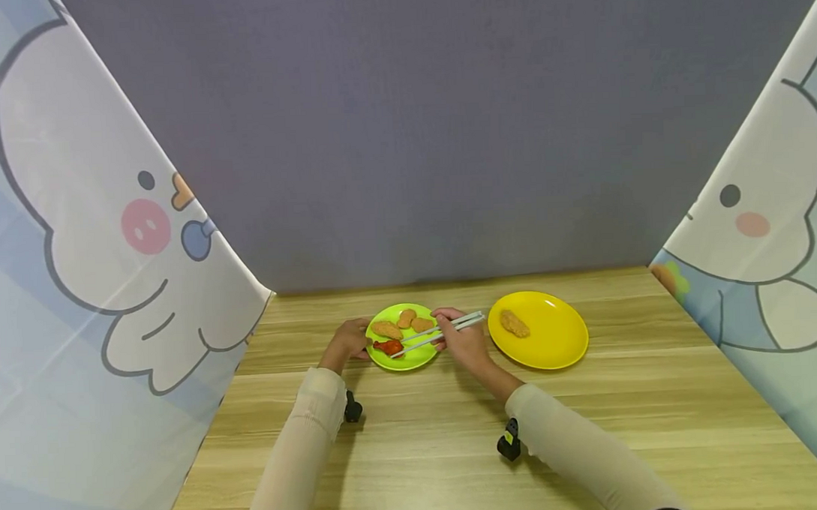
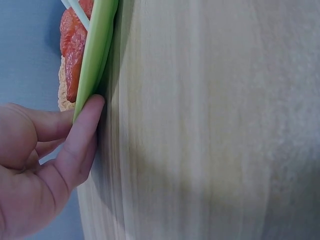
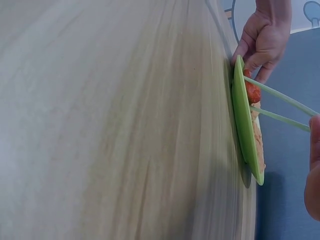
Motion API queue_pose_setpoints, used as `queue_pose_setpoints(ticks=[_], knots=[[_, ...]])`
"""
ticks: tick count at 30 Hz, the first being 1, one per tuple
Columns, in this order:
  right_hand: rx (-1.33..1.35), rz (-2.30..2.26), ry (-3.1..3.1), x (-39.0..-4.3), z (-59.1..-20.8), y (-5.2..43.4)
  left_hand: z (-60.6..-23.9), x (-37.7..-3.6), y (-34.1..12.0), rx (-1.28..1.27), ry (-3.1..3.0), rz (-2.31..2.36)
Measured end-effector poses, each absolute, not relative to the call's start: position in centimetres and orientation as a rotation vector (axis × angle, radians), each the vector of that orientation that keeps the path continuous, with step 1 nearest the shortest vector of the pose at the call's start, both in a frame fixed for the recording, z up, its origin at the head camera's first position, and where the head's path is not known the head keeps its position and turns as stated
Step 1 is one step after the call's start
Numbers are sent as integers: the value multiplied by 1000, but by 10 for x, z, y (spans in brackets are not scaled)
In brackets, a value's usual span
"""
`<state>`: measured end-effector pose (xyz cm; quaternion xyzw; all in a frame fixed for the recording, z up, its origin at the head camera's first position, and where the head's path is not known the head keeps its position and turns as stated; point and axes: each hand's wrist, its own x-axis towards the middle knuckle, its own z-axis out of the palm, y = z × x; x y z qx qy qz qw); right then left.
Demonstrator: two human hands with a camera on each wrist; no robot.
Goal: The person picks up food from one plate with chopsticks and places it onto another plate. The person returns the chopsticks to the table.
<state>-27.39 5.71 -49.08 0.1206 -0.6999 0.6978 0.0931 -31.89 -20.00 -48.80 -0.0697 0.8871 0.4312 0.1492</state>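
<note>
No readable text, labels, brands or numbers appear on anything.

Cream sleeves (image 1: 306,431) (black wrist cameras (image 1: 509,439))
</note>
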Motion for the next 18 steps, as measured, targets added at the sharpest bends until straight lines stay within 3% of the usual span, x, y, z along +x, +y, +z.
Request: queue_pose_setpoints(ticks=[18], knots=[[259,2133,-2032,-276,-498,61,-491,-318,-202,-104,2583,1213]])
